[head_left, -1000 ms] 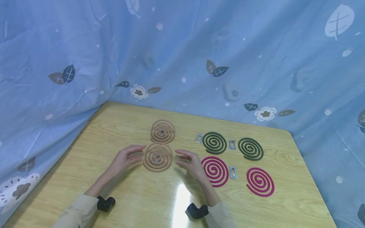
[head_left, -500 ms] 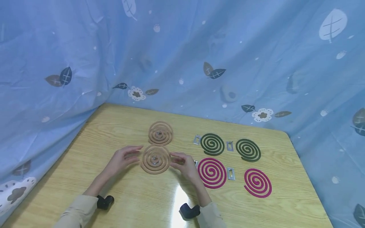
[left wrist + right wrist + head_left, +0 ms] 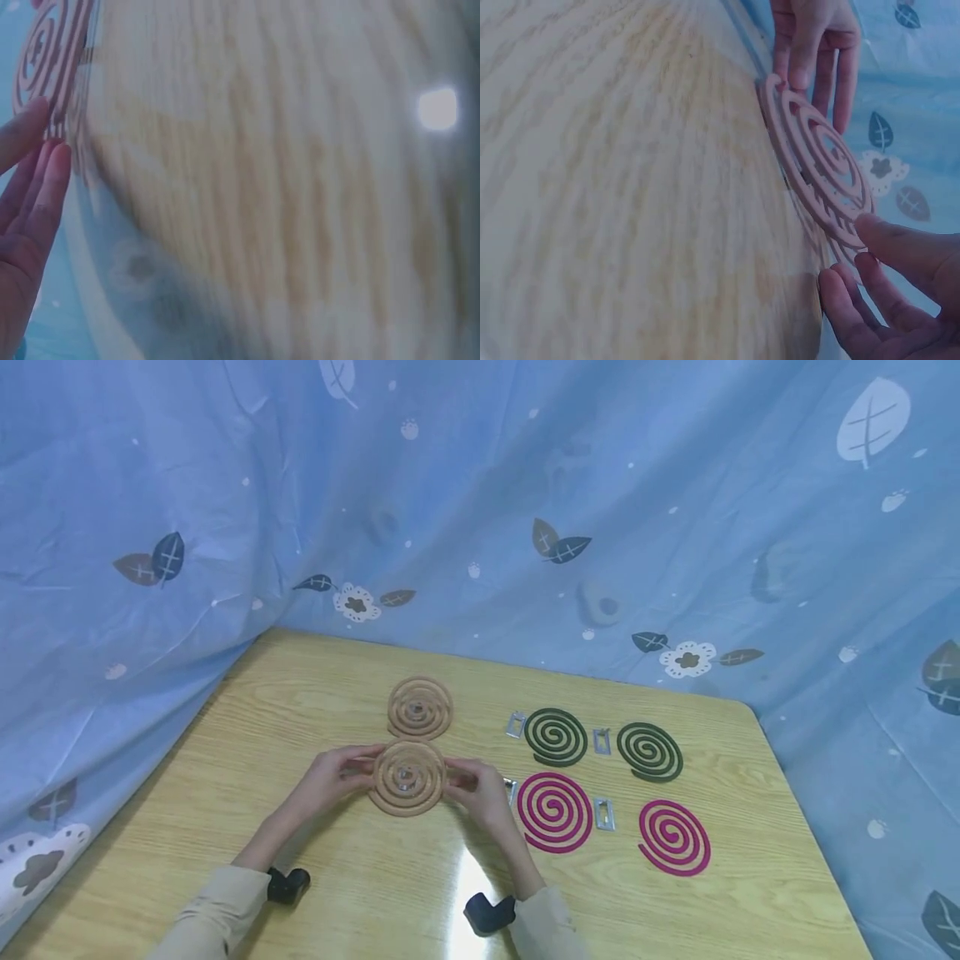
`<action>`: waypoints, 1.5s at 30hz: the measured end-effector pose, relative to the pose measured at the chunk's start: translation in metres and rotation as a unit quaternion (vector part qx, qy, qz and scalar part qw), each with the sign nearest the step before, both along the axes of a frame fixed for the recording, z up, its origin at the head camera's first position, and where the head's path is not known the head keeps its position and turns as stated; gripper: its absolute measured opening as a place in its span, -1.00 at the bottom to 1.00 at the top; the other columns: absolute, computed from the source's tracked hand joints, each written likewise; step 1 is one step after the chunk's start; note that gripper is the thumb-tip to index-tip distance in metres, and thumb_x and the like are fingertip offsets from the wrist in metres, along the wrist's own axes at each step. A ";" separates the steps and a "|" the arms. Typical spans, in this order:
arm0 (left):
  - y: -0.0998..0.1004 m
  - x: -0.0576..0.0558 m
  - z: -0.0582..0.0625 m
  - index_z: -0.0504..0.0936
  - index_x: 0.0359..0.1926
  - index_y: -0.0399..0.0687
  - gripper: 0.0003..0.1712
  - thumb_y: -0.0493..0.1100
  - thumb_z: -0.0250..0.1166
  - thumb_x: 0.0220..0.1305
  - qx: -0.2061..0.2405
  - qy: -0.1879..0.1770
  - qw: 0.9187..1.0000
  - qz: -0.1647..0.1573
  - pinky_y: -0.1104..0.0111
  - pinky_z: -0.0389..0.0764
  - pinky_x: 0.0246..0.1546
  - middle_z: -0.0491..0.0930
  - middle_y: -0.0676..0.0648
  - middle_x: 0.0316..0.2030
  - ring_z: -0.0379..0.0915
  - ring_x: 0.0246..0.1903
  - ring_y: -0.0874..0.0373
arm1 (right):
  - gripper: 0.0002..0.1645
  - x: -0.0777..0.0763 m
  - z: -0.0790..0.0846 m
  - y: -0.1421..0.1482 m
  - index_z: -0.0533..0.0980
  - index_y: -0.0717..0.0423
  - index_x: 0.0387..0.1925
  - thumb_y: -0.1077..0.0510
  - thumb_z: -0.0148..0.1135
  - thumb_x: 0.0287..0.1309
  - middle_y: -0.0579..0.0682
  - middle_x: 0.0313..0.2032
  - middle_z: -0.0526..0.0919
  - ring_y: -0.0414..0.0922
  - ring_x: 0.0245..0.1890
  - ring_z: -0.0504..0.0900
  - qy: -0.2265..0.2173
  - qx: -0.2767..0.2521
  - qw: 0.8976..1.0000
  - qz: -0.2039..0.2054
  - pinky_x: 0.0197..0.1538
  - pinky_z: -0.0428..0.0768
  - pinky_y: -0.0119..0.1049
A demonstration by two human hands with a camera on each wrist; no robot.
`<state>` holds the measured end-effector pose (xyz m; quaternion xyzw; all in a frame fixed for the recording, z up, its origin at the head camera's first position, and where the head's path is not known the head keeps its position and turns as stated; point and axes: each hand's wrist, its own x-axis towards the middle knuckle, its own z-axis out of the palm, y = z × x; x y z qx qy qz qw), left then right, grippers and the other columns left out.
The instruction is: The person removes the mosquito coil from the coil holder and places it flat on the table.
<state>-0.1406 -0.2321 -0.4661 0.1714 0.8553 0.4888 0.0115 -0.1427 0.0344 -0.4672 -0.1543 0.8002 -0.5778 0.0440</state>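
Note:
The nearer tan mosquito coil (image 3: 407, 778) lies between my two hands, with a small shiny metal piece showing at its centre. My left hand (image 3: 327, 781) pinches its left edge, thumb and fingers at the rim. At the opposite edge, my right hand (image 3: 482, 793) pinches the coil. The right wrist view shows this coil (image 3: 817, 161) with the right thumb (image 3: 900, 244) on its upper face and fingers below. Whether it is raised off the table, I cannot tell. Just beyond it is a second tan mosquito coil (image 3: 420, 707), also with metal at its centre.
Two dark green coils (image 3: 556, 737) (image 3: 649, 752) lie at the right, with two magenta coils (image 3: 555, 812) (image 3: 674, 837) nearer. Several small metal stands (image 3: 604, 814) lie beside them on the wooden table (image 3: 360, 893). A blue patterned cloth (image 3: 480, 510) hangs behind.
My right hand has moved left onto the nearer tan coil's right edge. My left hand has closed in on its left edge. The head view has shifted slightly.

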 end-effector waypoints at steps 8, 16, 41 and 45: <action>-0.002 0.002 -0.003 0.55 0.07 -0.39 -0.46 -0.39 0.41 0.01 0.015 -0.013 1.000 0.020 0.30 0.67 -0.10 0.60 -0.32 -0.03 0.62 -0.16 -0.10 | -0.45 0.004 -0.002 -0.010 0.57 0.31 0.00 0.45 0.44 -0.15 0.20 -0.16 0.65 0.06 -0.26 0.69 -0.013 0.003 1.000 -0.019 -0.13 0.68 -0.35; -0.003 -0.002 0.002 0.54 0.04 -0.45 -0.52 -0.41 0.39 0.04 0.043 -0.036 0.998 0.009 0.38 0.64 -0.05 0.57 -0.36 -0.02 0.56 -0.07 -0.20 | -0.46 0.000 0.002 -0.012 0.63 0.28 -0.08 0.45 0.49 -0.25 0.16 -0.22 0.68 0.03 -0.31 0.68 0.006 -0.007 0.999 -0.050 -0.19 0.69 -0.36; 0.006 0.007 0.017 0.60 0.03 -0.33 -0.54 -0.30 0.41 0.06 0.078 -0.054 0.995 0.018 0.47 0.61 -0.04 0.57 -0.13 -0.27 0.55 -0.21 0.29 | -0.58 -0.002 0.015 0.014 0.60 0.40 -0.12 0.42 0.42 -0.13 0.26 -0.18 0.67 0.09 -0.20 0.65 -0.017 -0.080 0.997 0.004 0.14 0.58 -0.18; 0.010 0.008 0.019 0.61 0.01 -0.32 -0.55 -0.29 0.42 0.05 0.081 -0.054 0.995 0.022 0.47 0.62 -0.07 0.59 -0.12 -0.28 0.56 -0.23 0.28 | -0.62 0.000 0.015 0.017 0.63 0.38 -0.18 0.41 0.44 -0.15 0.24 -0.25 0.69 0.03 -0.23 0.68 -0.026 -0.087 0.996 -0.021 0.03 0.64 -0.26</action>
